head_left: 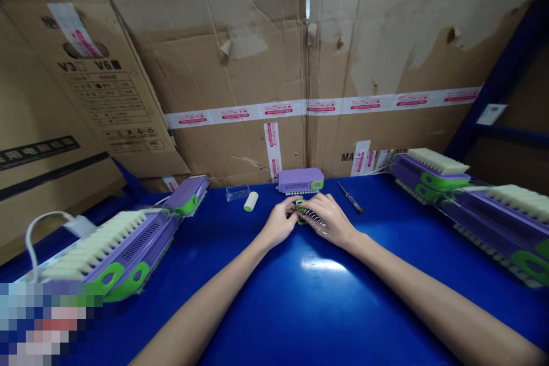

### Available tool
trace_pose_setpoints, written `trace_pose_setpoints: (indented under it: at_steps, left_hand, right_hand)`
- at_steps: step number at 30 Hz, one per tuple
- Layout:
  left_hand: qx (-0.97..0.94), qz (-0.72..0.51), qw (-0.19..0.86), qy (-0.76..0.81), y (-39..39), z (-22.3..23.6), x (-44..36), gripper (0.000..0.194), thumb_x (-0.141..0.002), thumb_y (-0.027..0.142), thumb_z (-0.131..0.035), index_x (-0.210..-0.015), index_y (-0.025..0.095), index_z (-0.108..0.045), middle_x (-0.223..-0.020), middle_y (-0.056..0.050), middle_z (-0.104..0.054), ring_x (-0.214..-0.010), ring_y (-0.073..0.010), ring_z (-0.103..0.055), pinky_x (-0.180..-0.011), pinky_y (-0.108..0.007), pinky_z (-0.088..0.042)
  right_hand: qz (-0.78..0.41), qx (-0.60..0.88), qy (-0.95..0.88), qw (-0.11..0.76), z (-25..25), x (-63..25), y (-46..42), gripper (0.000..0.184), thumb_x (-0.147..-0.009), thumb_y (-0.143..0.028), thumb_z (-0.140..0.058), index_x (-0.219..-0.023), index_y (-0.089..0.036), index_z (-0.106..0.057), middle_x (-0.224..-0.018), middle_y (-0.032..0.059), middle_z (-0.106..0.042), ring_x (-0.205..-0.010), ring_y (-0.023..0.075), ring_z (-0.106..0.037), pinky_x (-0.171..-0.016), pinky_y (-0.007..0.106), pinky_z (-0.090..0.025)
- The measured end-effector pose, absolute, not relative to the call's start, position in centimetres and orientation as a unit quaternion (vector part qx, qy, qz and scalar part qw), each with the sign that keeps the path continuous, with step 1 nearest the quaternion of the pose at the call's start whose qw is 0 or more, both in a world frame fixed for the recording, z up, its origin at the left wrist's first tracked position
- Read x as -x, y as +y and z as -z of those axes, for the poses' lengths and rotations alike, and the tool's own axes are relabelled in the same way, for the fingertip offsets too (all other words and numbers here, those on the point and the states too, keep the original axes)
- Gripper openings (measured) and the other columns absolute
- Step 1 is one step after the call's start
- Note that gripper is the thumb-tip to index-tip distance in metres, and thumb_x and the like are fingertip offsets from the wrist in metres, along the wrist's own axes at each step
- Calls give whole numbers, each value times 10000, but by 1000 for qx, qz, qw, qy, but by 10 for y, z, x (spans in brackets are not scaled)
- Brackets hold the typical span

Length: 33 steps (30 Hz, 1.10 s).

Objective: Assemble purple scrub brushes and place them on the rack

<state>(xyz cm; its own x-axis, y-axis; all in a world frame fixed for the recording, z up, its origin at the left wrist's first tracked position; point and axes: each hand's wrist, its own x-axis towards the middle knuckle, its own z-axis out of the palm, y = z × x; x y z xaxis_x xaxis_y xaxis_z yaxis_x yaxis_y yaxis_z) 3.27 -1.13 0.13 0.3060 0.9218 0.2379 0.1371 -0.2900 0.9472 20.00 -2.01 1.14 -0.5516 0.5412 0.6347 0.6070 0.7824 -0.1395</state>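
In the middle of the blue table, my left hand (pixel 279 222) pinches a small green plastic piece (pixel 301 204) from the left side. A silvery wire coil (pixel 314 220), shaped like a spring, reaches from that piece toward the lower right. My right hand (pixel 332 218) curls around the coil and the green piece from the right, its fingertips partly hidden. Just beyond both hands lies a purple brush-like device (pixel 300 179) with a green end and pale bristles underneath. A screwdriver (pixel 350 198) lies to the right of my right hand.
Left of my hands are a white cylinder with a green end (pixel 251 201) and a clear plastic box (pixel 237 193). Purple devices stack at left (pixel 137 240) and right (pixel 480 206). A white cable (pixel 32 240) loops at far left. Cardboard (pixel 235 68) walls the back.
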Motion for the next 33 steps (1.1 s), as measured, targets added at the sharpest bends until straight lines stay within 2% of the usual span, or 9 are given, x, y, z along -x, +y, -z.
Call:
trace_pose_setpoints:
  at_steps: [4,10,15,21,27,33]
  left_hand:
    - [-666,-428,473,387,-12,-4,-32,459,-724,32,-515,-1179,92,-517,-873,-78,-680,-837,-173,-649,-797,-311,-499]
    - [-652,-425,491,391,-8,-3,-29,438,-734,53,-550,-1169,97,-528,-848,-61,-669,-848,-169,-643,-801,-301,-490]
    - [-656,-408,512,376,-7,-3,-26,441,-740,100,-596,-1178,101,-540,-833,-53,-663,-832,-159,-625,-822,-307,-468]
    - [-683,-384,507,360,-9,-8,-25,523,-705,177,-678,-1208,110,-552,-849,-51,-646,-683,-117,-557,-703,-281,-457]
    - [-672,-399,512,357,-7,-5,-27,535,-691,166,-670,-1211,99,-563,-864,-62,-648,-761,-145,-564,-683,-259,-433]
    - [-656,-406,529,353,-10,-8,-31,514,-670,86,-620,-1181,118,-584,-966,-76,-665,-852,-175,-590,-783,-293,-446]
  right_hand:
    - [56,347,-867,353,-9,-198,-19,157,-858,-188,-546,-989,-195,-633,-856,80,-693,-809,224,-545,-664,337,-310]
    - [10,335,-873,356,-7,-201,-16,255,-807,-118,-582,-1044,-211,-608,-936,70,-687,-882,228,-556,-720,354,-363]
    - [-37,353,-841,408,-1,-200,-12,189,-808,-157,-625,-982,-229,-622,-1033,69,-660,-960,235,-561,-806,394,-416]
    - [-72,365,-831,413,0,-199,-10,242,-767,-164,-675,-992,-238,-626,-1051,66,-653,-992,249,-571,-846,428,-444]
    - [-92,384,-817,420,0,-198,-10,254,-750,-146,-683,-986,-223,-628,-1043,68,-635,-988,238,-576,-852,408,-461]
    - [-89,392,-812,422,1,-197,-10,229,-757,-172,-683,-968,-233,-622,-1019,61,-623,-975,230,-575,-820,384,-470]
